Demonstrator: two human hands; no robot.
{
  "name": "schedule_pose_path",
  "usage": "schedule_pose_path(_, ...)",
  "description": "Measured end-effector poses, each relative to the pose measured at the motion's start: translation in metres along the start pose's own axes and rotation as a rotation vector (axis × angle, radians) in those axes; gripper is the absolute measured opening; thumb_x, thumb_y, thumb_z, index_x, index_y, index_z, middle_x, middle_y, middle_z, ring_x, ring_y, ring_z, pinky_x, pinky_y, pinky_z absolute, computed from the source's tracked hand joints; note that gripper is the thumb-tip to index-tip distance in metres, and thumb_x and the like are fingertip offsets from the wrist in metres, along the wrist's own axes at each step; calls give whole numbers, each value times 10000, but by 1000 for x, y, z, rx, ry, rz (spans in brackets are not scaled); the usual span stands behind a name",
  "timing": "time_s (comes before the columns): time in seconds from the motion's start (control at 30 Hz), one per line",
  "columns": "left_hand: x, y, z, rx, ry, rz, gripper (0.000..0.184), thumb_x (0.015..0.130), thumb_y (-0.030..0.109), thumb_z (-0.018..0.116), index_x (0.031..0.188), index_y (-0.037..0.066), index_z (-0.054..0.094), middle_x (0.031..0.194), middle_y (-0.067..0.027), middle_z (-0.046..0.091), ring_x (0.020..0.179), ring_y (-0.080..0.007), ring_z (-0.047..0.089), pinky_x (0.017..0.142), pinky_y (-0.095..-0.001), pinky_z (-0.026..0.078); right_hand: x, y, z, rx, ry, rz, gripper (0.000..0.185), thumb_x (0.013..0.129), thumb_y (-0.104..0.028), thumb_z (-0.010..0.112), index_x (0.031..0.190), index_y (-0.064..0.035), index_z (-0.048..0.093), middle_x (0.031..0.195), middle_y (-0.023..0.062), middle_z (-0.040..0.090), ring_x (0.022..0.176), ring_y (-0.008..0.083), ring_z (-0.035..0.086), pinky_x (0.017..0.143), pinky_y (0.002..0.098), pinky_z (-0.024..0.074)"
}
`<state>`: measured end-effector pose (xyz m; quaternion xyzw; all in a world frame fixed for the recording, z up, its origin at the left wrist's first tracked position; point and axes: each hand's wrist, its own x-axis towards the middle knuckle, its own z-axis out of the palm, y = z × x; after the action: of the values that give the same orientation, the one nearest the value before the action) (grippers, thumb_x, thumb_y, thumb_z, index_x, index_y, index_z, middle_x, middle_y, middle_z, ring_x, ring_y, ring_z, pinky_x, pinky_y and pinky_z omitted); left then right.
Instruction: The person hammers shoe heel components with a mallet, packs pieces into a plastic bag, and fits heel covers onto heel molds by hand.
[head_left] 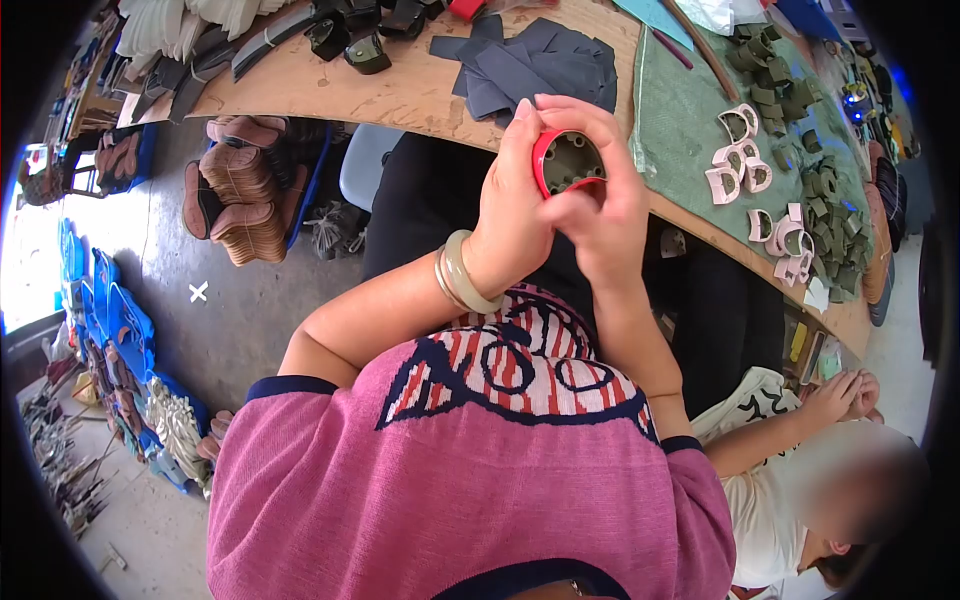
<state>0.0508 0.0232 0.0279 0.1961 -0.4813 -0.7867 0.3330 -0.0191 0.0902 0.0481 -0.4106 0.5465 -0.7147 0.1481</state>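
Note:
Both my hands are raised over the table's front edge, around a D-shaped shoe heel (573, 160) with a red outer wrap and a dark olive hollow inside. My left hand (510, 190), below a pale bangle, presses against the heel's left side with its fingers closed. Curled around the top and right is my right hand (610, 195), its thumb across the lower edge. Parts of the heel are hidden behind my fingers. Just beyond them, a pile of dark grey strips (540, 65) lies on the wooden table (420, 95).
On a green cloth (680, 110) to the right sit several pale pink heels (740, 165) and many olive pieces (835, 225). Black heels (368, 55) lie at the back left. Stacked soles (245, 200) fill a floor crate. Another person (800, 480) sits at lower right.

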Motion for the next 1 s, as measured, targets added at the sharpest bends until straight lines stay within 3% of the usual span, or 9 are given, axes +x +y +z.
schedule_pose_path(0.07,-3,-9,1,759,92,617,486,1077,404,316,1231,5,548,1093,-87,628,993,-130,591,908,-259,475,-2,2,3,-177,-11,-113,356,822,-126,780,1132,-3,655,1191,154,643,1150,225,603,972,337,478)
schedule_pose_path(0.1,-5,-8,1,758,89,614,486,1077,404,316,1231,5,548,1093,-87,628,993,-130,591,908,-259,475,-5,6,4,-145,9,-92,371,827,-157,783,1130,8,647,1210,159,636,1156,228,597,995,339,458)
schedule_pose_path(0.23,-3,0,1,588,22,279,518,1072,438,319,1265,9,535,1114,-105,630,1006,-128,588,884,-260,490,-7,16,-1,-38,24,-35,435,819,-223,801,1132,30,637,1236,163,629,1162,237,588,1038,344,421)
schedule_pose_path(0.33,1,9,3,-136,-17,-268,561,1067,485,317,1287,13,525,1152,-116,618,1031,-141,601,891,-262,503,-3,16,-14,51,-26,3,481,782,-236,825,1142,27,643,1213,156,642,1152,243,595,1030,347,426)
schedule_pose_path(0.43,2,15,2,-178,-25,-402,579,1057,519,320,1260,23,539,1122,-98,622,1003,-139,607,866,-267,511,6,5,-33,-63,-232,-37,439,763,-205,822,1141,-30,682,1185,112,663,1074,224,637,944,328,487)
schedule_pose_path(0.6,3,24,3,-265,-44,-768,627,1032,603,328,1193,49,574,1048,-53,631,932,-136,624,803,-280,532,-1,12,-38,-334,-265,-140,481,753,-210,825,1186,-56,679,1208,124,657,1079,243,636,943,329,488)
schedule_pose_path(0.73,-1,38,14,-217,-15,-597,644,1014,636,342,1173,59,580,1006,-47,637,881,-126,622,761,-274,528,-7,21,-35,-443,-223,-331,559,719,-223,847,1215,-46,662,1211,141,655,1076,277,637,933,338,492)
schedule_pose_path(0.87,2,24,0,-235,-90,-576,658,1006,652,345,1145,55,584,999,-51,635,860,-122,621,746,-269,519,-9,8,-27,-32,-108,18,597,698,-219,856,1220,-15,650,1191,149,668,1088,293,632,921,350,496)
schedule_pose_path(1.0,-3,24,5,-335,-44,-591,650,1002,660,344,1135,71,588,1003,-45,634,851,-118,617,733,-270,513,-12,12,-29,-453,-106,-391,592,702,-229,858,1199,13,646,1146,136,694,1067,279,648,912,350,498)
